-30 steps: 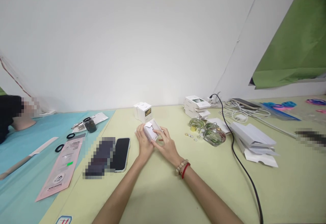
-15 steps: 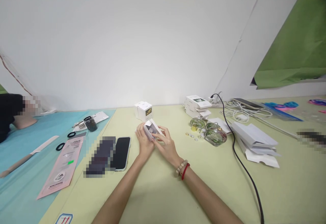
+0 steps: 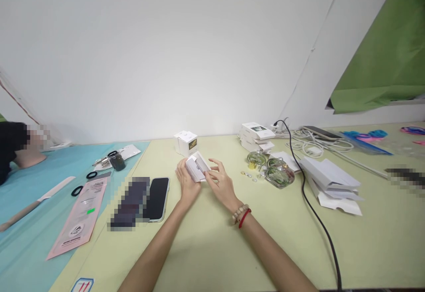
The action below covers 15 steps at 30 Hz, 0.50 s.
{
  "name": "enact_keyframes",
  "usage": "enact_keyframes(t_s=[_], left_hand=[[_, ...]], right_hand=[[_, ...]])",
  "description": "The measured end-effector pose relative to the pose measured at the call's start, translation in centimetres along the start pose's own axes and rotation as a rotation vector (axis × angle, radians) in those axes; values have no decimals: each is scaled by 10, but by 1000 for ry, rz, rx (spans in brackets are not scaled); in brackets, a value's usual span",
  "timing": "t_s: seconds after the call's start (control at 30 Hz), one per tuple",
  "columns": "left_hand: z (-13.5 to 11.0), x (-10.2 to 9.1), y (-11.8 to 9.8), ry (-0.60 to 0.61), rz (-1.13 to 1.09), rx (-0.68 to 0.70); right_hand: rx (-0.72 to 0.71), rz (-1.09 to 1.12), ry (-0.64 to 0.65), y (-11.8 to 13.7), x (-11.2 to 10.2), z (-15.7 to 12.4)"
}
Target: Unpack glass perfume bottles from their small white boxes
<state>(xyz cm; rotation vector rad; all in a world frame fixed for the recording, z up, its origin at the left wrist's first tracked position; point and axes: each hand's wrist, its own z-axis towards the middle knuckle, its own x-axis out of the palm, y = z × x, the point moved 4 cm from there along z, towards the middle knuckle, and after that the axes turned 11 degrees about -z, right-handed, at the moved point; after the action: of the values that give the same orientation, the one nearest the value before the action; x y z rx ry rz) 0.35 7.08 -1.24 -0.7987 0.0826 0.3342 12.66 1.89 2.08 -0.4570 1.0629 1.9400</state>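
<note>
in the head view, the left hand (image 3: 188, 187) is clamped around the left side of a small white cardboard box (image 3: 193, 170), which is tilted above a pale yellow-green tabletop (image 3: 206, 256), its open side facing up and to the right. the right hand (image 3: 223, 190), below a wrist with a beige beaded bracelet (image 3: 239, 213) and a red cord band (image 3: 245, 218), is at the box's right edge; its index finger is raised apart from the others, while the thumb is at the edge, and whether it pinches the card cannot be told. just behind the held box stands a cluster of small white cubic boxes (image 3: 182, 144), one with a dark picture on its side. farther right is a stack of flat white boxes (image 3: 254, 135), and in front of it are rounded clear containers with green contents (image 3: 279, 176), a small gold-coloured cap (image 3: 252, 166) and a few tiny pale pieces (image 3: 249, 175). beyond them, a black cable (image 3: 310, 201) runs past folded white cardboard pieces (image 3: 332, 183). left of the hands lies a black-screened phone (image 3: 158, 199); a flat pink packet (image 3: 81, 217) lies farther left, mostly on a light-blue cloth (image 3: 23, 247).
</note>
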Motion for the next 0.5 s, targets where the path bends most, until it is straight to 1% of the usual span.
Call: enact_keyframes(t_s=[0.2, 0.33, 0.4, 0.5], left_hand=[[0, -1, -1, 9, -7, 5], [3, -2, 1, 32, 11, 53], [3, -3, 1, 33, 39, 71], [0, -4, 0, 5, 130, 31]], right_hand=[[-51, -65, 119, -1, 0, 1], [-86, -110, 151, 6, -1, 0], [-100, -154, 168, 11, -1, -1], [-117, -212, 208, 14, 3, -4]])
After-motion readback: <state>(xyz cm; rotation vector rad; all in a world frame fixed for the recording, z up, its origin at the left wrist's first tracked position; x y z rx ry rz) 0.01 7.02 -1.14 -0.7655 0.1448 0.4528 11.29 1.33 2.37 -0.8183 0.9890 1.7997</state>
